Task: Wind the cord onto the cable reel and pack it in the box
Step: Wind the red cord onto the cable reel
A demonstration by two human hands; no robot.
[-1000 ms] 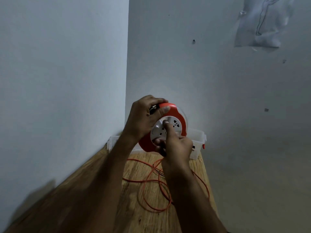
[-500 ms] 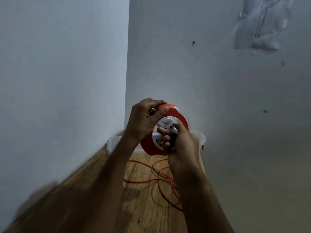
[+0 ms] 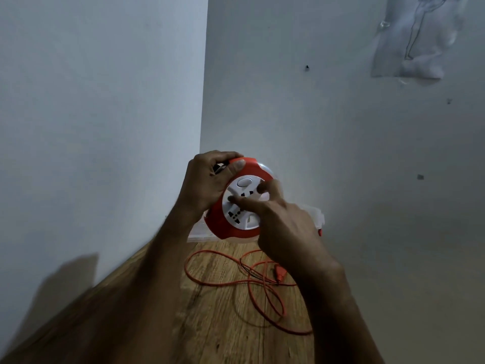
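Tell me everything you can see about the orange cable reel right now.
The cable reel is a round disc of what looks like plastic: an orange rim around a white hub carrying sockets and an oval button. It is held up above the wooden table, face tilted toward the camera, in front of a clear box. The left hand grips its upper left rim, thumb on the orange edge; the right hand rests fingers on the white hub. Loose orange cord lies below.

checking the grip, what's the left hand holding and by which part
The left hand grips the cable reel by the top of its orange rim.
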